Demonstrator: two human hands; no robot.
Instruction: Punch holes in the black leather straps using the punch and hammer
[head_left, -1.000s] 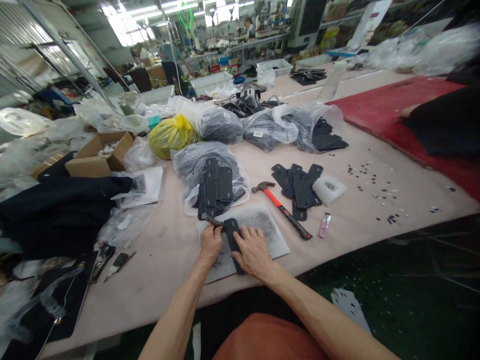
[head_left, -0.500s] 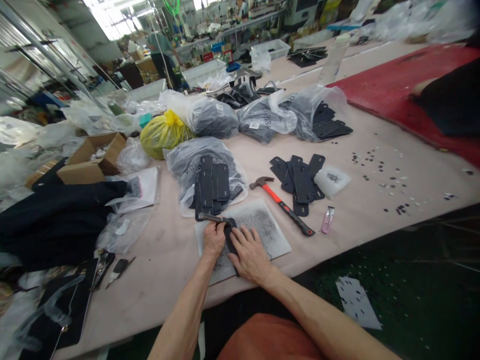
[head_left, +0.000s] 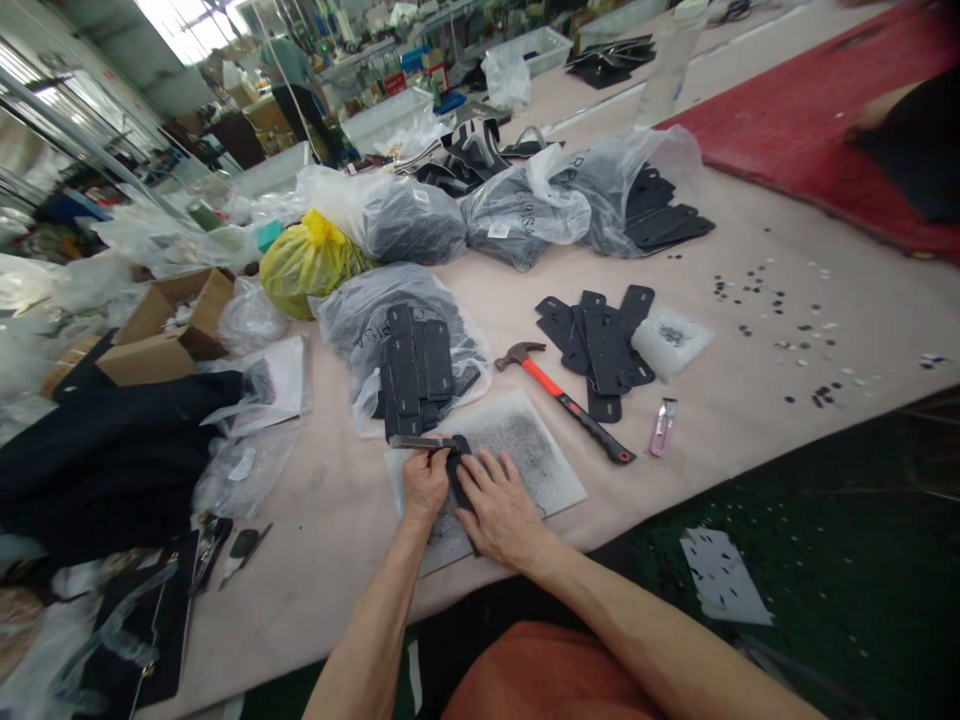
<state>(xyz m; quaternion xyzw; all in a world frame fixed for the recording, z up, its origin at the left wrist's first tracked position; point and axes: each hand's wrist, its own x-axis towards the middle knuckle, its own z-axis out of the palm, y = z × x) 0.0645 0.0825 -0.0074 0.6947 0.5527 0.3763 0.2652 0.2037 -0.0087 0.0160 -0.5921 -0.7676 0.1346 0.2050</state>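
A black strip (head_left: 459,486) lies on the white board (head_left: 556,472), which is smudged with dark marks. My left hand (head_left: 424,486) is closed on a metal tool (head_left: 420,442) at the strip's far end; the tool's tip is hidden. Spread flat, my right hand (head_left: 501,508) rests over the strip and the board. To the right of the board lies a claw hammer (head_left: 564,402) with a red and black handle. Beyond it is a loose pile of black pieces (head_left: 606,345). More black pieces (head_left: 417,368) lie stacked on a plastic bag.
A pink cutter (head_left: 663,428) and a white block (head_left: 670,342) lie at the right. Filled bags, one yellow (head_left: 311,265), line the back. An open cardboard box (head_left: 169,325) and dark cloth (head_left: 105,450) are at the left. A person's arm reaches over the red board (head_left: 810,130).
The camera view has tilted downward slightly. The metal tool in my left hand lies at a slightly different angle. My right hand stays on the strip.
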